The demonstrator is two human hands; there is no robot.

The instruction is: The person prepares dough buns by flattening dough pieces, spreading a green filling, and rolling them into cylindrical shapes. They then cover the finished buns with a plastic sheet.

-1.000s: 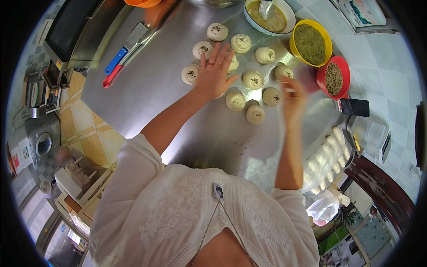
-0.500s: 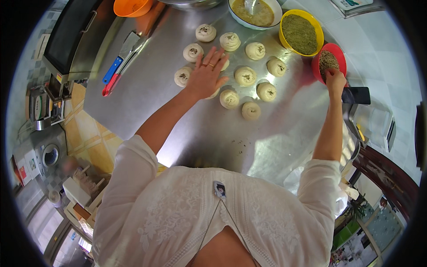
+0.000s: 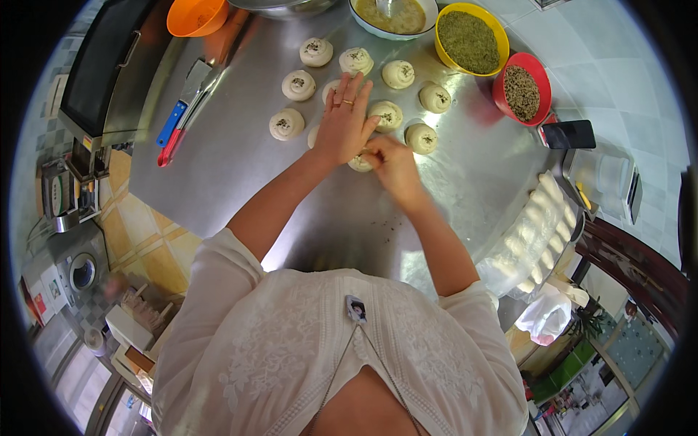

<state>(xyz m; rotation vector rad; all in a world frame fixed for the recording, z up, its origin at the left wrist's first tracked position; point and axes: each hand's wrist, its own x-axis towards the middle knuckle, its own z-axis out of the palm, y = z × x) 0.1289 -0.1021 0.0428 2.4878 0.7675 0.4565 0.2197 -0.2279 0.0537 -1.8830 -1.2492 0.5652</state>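
Note:
Several round, pale coiled dough buns lie on the steel table, many with dark specks on top. My left hand [image 3: 342, 125] reaches over the middle of the group, fingers stretched out, partly covering some buns. Close beside it, my right hand [image 3: 396, 168] has its fingertips pinched together above a near bun [image 3: 359, 164]; anything inside the pinch is hidden. A speckled bun [image 3: 385, 115] sits just beyond the right fingers, with another bun [image 3: 421, 138] to their right. Toward the far right stands a red bowl [image 3: 544, 75] of mixed light and dark seeds.
A yellow bowl [image 3: 440, 45] of green crumbly filling and a white bowl [image 3: 433, 16] of liquid stand at the back. A blue-handled scraper [image 3: 171, 123] and a red-handled tool [image 3: 167, 150] lie left. Plastic-covered dough pieces [image 3: 534, 225] and a phone [image 3: 570, 135] are right.
My right hand has left the red seed bowl and come left to the near buns. The left hand stays over the buns. The whole view has shifted slightly, uncovering the plastic-covered dough at right.

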